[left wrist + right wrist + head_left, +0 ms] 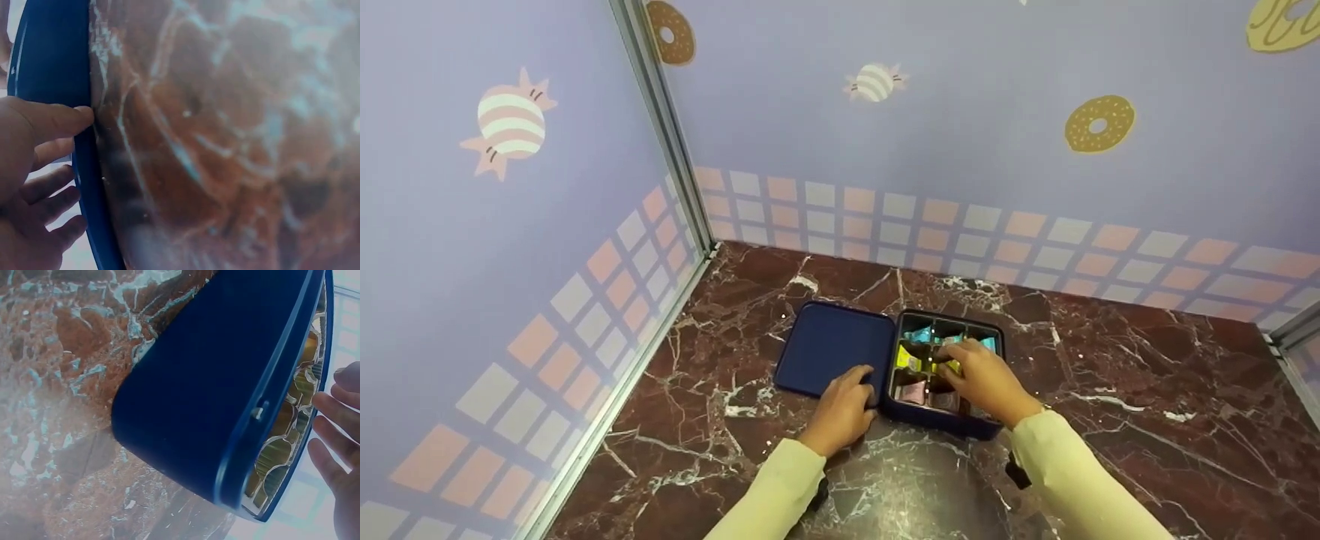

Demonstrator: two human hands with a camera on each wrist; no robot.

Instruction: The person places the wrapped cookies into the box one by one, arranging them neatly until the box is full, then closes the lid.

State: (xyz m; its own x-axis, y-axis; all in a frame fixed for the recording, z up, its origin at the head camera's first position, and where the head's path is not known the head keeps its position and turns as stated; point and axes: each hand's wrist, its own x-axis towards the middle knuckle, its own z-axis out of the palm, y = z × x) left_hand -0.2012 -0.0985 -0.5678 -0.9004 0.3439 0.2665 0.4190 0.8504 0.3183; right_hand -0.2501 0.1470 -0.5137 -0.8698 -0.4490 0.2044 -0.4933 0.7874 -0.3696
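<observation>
A dark blue box (941,426) lies on the marbled surface, its inside split into gold-lined compartments. Blue, yellow and pink small wrapped pieces sit in them, among them a yellow one (908,360) and a pink one (913,392). My right hand (986,379) reaches over the box's right side, fingertips down at the middle compartments, where they partly cover another yellow piece. The right wrist view shows these fingers loosely extended, nothing visible between them. At the near right corner of the flat blue lid (836,345), my left hand (841,412) rests with relaxed fingers, its thumb touching a blue rim (90,140).
The lid lies open to the left of the box, against its side. Dark red marbled surface (720,465) surrounds both. Behind stands a lilac wall (960,150) printed with sweets and doughnuts; another panel (510,262) borders the left, with a metal strip (690,172) at the corner.
</observation>
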